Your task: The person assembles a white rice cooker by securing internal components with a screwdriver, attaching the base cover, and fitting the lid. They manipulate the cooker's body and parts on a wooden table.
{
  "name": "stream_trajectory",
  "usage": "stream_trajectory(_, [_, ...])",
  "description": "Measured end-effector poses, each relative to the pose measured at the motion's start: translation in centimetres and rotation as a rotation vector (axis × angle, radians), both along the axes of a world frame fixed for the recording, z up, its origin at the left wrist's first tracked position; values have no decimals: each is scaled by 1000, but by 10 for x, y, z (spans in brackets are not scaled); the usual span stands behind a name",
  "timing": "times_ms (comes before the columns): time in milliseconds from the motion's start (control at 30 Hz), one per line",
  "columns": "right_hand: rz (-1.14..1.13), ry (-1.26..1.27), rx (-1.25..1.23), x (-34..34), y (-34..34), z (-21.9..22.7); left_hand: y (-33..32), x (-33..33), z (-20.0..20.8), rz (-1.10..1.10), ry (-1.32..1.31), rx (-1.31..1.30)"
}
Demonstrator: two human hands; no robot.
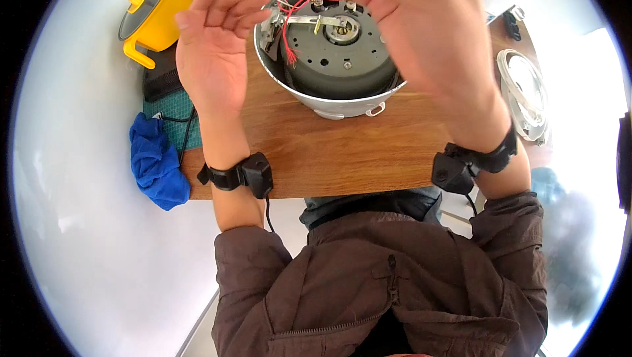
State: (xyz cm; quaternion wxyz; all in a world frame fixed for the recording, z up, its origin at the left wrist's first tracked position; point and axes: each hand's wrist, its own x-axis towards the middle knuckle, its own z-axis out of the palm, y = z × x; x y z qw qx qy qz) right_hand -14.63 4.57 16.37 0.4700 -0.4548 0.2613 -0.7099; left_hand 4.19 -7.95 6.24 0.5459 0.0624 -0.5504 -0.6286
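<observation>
A round white appliance, apparently a rice cooker body (pixel 361 74), stands on the wooden table with its grey metal inside exposed. Loose red wires and a metal lever bracket show at its left side. My left hand (pixel 214 54) is raised by the left rim, palm showing, fingers spread with nothing in them. Above the right part of the appliance hovers my right hand (pixel 428 34), its fingers stretched out to the left and partly at the top edge of the picture. It hides some of the rim, and I see nothing held in it.
A yellow bucket-like container (pixel 172 18) stands at the far left. Near it lie a green mat (pixel 175 108), a black cable and a blue cloth (pixel 155 163). A white ring-shaped part (pixel 523 94) rests at the table's right edge. Wood tabletop (pixel 329 159) spans the front.
</observation>
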Motion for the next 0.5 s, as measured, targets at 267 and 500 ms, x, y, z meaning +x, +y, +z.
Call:
stream_trajectory(267, [86, 101, -26, -10, 0, -38, 11, -20, 26, -310, 201, 265])
stream_trajectory(500, [-114, 218, 83, -11, 16, -59, 23, -26, 19, -313, 175, 330])
